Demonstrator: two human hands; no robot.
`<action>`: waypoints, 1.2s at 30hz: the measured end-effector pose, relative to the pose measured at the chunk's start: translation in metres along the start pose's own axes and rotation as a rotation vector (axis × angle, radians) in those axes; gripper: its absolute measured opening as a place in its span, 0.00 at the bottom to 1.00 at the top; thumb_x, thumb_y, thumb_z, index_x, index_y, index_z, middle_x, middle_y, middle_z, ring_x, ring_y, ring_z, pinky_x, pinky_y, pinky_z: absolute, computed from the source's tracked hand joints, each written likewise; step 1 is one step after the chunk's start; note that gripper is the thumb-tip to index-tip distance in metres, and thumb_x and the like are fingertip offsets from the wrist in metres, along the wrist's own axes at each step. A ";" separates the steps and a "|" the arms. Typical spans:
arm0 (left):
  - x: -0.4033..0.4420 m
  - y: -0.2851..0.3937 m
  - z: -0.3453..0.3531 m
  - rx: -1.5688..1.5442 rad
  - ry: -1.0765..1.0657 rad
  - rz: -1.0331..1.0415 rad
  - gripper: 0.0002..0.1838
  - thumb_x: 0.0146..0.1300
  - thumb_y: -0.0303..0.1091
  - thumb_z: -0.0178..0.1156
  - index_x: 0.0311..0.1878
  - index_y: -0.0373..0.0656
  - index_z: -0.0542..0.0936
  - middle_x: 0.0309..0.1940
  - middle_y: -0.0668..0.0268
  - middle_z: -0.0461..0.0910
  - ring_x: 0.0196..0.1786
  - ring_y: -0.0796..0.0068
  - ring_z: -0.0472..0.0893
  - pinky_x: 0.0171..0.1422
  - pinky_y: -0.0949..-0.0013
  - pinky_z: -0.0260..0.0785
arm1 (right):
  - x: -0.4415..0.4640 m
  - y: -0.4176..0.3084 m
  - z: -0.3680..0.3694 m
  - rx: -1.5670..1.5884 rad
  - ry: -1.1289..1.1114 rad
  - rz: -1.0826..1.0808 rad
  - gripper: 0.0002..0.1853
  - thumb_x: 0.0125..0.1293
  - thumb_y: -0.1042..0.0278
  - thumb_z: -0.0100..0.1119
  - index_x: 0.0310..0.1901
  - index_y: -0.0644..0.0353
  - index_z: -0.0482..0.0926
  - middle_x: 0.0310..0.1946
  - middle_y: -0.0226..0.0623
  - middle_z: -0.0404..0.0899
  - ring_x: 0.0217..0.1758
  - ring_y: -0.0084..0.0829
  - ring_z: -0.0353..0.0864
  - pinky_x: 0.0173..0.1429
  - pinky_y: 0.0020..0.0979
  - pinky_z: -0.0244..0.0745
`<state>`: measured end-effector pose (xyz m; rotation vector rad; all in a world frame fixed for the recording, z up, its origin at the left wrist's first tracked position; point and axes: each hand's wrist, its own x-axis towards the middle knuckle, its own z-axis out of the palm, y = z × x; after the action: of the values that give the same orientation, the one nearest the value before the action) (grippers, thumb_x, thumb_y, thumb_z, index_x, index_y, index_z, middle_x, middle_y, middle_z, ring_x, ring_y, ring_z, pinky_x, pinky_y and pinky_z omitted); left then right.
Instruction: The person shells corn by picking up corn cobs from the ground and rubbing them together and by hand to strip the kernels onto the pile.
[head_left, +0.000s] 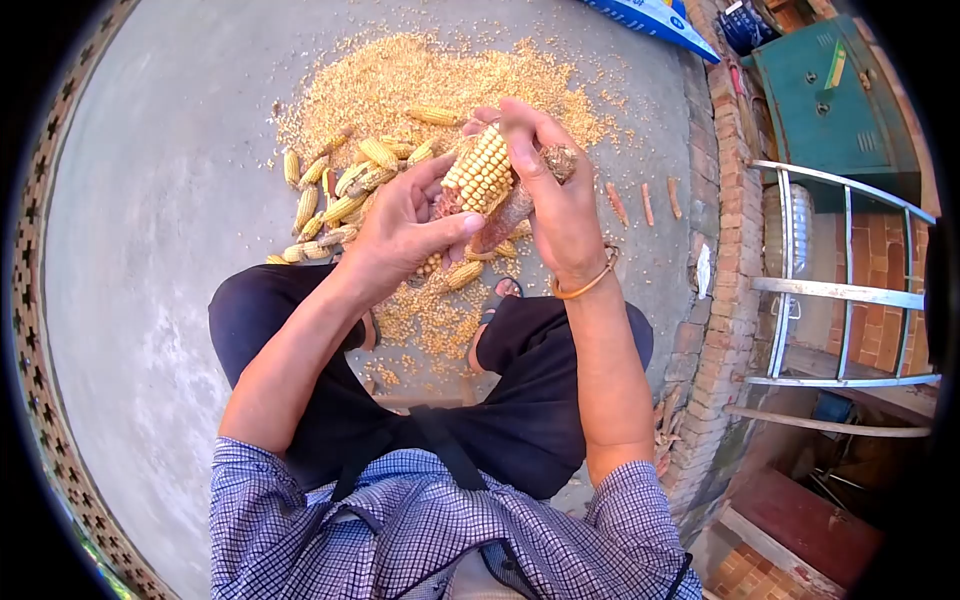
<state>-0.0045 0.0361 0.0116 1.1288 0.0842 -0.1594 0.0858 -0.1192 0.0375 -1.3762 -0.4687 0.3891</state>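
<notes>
Left hand (412,222) holds a partly stripped corn ear (480,172) against a bare cob (508,218) in the right hand (552,205), above grey floor (160,190) bearing clustered ears (345,207) and, farther out, a broad spread of loose kernels (400,85); metal ladder (850,291) at frame right.

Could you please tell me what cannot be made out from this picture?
In the head view:
Corn ear: its far side is turned away from the camera.
Left hand: some fingertips hidden behind the corn ear.
Bare cob: partly covered by the right hand.
Left foot: mostly hidden by the trousers.
Blue bag: cut off by the top edge.
Loose kernels: too small to count.
</notes>
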 end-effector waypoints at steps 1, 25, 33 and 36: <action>0.000 0.001 0.000 0.036 -0.014 -0.009 0.28 0.62 0.31 0.69 0.62 0.32 0.69 0.40 0.63 0.80 0.30 0.82 0.79 0.31 0.79 0.70 | -0.001 0.001 -0.001 -0.030 -0.019 0.007 0.22 0.76 0.63 0.53 0.63 0.71 0.69 0.56 0.46 0.79 0.60 0.34 0.79 0.64 0.35 0.75; -0.006 -0.011 0.004 0.361 -0.010 0.040 0.29 0.65 0.34 0.68 0.64 0.31 0.69 0.37 0.71 0.76 0.31 0.88 0.73 0.32 0.80 0.66 | 0.007 0.017 0.003 -0.012 0.206 0.104 0.11 0.71 0.66 0.62 0.37 0.67 0.82 0.33 0.37 0.87 0.37 0.19 0.83 0.42 0.24 0.78; -0.007 -0.002 0.004 0.273 0.017 -0.019 0.25 0.69 0.41 0.62 0.60 0.32 0.71 0.34 0.71 0.75 0.31 0.86 0.73 0.33 0.78 0.67 | 0.005 0.007 -0.003 0.187 0.081 0.155 0.13 0.74 0.64 0.57 0.46 0.68 0.82 0.43 0.41 0.86 0.44 0.23 0.82 0.53 0.29 0.77; -0.007 0.001 0.007 0.215 0.039 0.005 0.24 0.71 0.40 0.60 0.61 0.33 0.71 0.35 0.70 0.75 0.32 0.85 0.73 0.34 0.77 0.67 | 0.003 0.003 -0.003 0.223 0.056 0.169 0.14 0.74 0.64 0.57 0.49 0.68 0.80 0.48 0.43 0.84 0.49 0.24 0.81 0.58 0.30 0.75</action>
<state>-0.0111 0.0312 0.0163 1.3468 0.1005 -0.1447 0.0900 -0.1194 0.0346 -1.2100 -0.2548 0.5236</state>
